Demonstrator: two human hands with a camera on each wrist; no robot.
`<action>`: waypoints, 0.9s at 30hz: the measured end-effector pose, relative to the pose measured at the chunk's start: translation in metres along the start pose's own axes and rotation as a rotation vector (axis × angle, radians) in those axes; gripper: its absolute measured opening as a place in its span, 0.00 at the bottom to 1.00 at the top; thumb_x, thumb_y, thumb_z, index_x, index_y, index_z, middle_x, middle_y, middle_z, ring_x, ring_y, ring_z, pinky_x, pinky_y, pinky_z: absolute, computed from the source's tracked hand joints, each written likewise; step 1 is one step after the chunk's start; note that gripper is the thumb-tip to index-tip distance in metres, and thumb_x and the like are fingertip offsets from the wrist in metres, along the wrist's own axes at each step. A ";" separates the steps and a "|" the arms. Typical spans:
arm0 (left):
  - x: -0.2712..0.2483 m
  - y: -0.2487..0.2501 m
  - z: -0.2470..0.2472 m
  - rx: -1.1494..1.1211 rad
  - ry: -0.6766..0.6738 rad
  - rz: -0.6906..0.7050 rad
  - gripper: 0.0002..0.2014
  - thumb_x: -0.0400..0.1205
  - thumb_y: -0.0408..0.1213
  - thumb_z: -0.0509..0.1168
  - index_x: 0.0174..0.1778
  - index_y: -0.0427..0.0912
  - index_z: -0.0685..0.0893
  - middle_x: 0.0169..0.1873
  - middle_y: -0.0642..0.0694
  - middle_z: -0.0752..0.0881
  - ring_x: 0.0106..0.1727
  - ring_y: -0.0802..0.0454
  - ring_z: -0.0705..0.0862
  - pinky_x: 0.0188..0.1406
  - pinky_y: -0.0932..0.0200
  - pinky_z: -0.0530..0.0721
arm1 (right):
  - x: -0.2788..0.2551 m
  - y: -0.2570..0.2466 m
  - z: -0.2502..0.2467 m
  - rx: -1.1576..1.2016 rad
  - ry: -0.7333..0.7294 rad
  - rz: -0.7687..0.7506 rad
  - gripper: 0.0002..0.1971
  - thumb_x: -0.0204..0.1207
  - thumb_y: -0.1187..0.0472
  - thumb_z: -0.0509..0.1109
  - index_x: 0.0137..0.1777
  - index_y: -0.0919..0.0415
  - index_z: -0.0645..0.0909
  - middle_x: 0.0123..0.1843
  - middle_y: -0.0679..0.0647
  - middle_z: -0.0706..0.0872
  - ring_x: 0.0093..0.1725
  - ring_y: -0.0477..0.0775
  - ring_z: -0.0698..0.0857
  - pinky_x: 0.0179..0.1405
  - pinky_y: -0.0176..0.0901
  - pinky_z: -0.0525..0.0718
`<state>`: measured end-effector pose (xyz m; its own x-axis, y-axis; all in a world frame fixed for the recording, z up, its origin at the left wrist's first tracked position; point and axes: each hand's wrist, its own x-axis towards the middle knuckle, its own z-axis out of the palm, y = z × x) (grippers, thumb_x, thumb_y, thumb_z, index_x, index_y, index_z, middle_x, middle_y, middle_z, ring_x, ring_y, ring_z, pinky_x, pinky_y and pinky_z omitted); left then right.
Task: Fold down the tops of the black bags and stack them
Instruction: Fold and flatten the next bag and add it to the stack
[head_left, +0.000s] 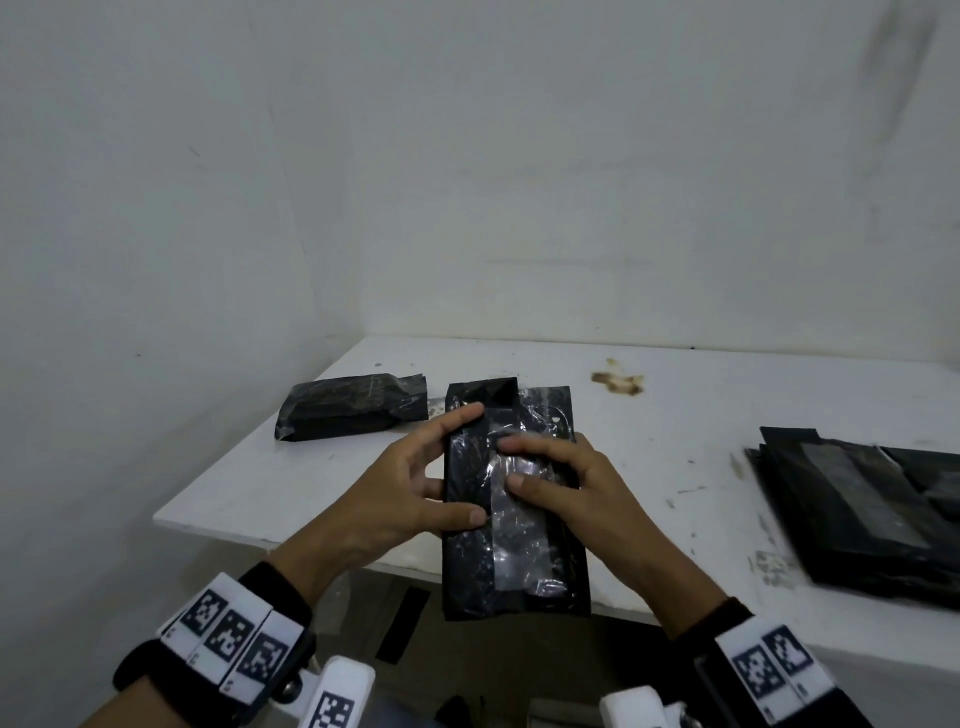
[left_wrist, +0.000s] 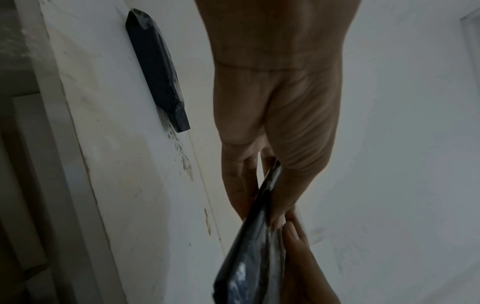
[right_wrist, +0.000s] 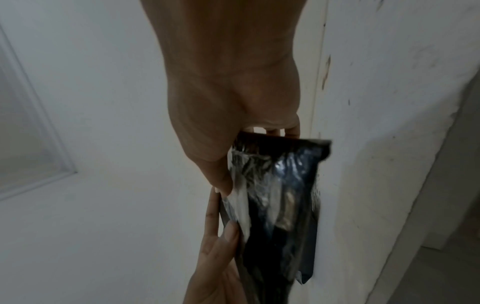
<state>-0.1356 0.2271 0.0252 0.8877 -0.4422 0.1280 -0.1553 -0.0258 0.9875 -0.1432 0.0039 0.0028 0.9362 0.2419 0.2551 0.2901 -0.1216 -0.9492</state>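
Black, glossy plastic with a clear crinkled strip down its middle makes up the bag held upright-lengthwise in front of the person, its lower end hanging past the near edge of the white bench and its upper end, partly creased over at the left corner, reaching toward the wall. The left hand grips the bag's left edge, thumb laid across the front near the lower part and fingers wrapped toward the upper part; the left wrist view shows the edge of the bag pinched between thumb and fingers. The right hand holds the right side, its thumb and forefinger pressed onto the clear strip at mid-height, the other fingers behind the bag. Thumbs of the two hands lie close together on the front. To the left on the bench, near the corner by the wall, lies a second black bag, filled and on its side, its open end pointing right. Well apart at the right edge lies a flat pile of black bags. A brown stain marks the bench near the back wall. Both wrists wear black bands with printed square markers.
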 end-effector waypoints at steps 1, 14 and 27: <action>0.000 0.001 0.002 0.005 -0.011 -0.005 0.46 0.71 0.18 0.78 0.80 0.58 0.73 0.74 0.52 0.81 0.60 0.34 0.90 0.59 0.28 0.86 | 0.001 -0.002 -0.003 0.015 0.010 0.000 0.17 0.76 0.55 0.78 0.63 0.37 0.87 0.69 0.54 0.78 0.67 0.50 0.84 0.66 0.53 0.86; 0.009 -0.017 0.032 -0.061 0.189 -0.044 0.61 0.66 0.34 0.85 0.83 0.76 0.51 0.62 0.43 0.89 0.61 0.45 0.90 0.62 0.39 0.88 | 0.008 -0.009 -0.008 0.089 0.145 -0.094 0.22 0.75 0.66 0.79 0.66 0.44 0.86 0.62 0.45 0.89 0.62 0.47 0.88 0.61 0.53 0.89; 0.019 -0.019 0.049 0.083 0.014 0.086 0.62 0.67 0.25 0.84 0.84 0.71 0.52 0.74 0.51 0.80 0.71 0.50 0.84 0.64 0.48 0.87 | 0.025 -0.008 -0.013 -0.002 0.520 -0.132 0.05 0.72 0.53 0.82 0.47 0.47 0.90 0.46 0.41 0.92 0.51 0.44 0.90 0.56 0.56 0.89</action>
<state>-0.1371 0.1753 0.0045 0.8753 -0.4335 0.2142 -0.2662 -0.0622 0.9619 -0.1196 -0.0019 0.0195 0.8662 -0.2537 0.4304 0.4122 -0.1242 -0.9026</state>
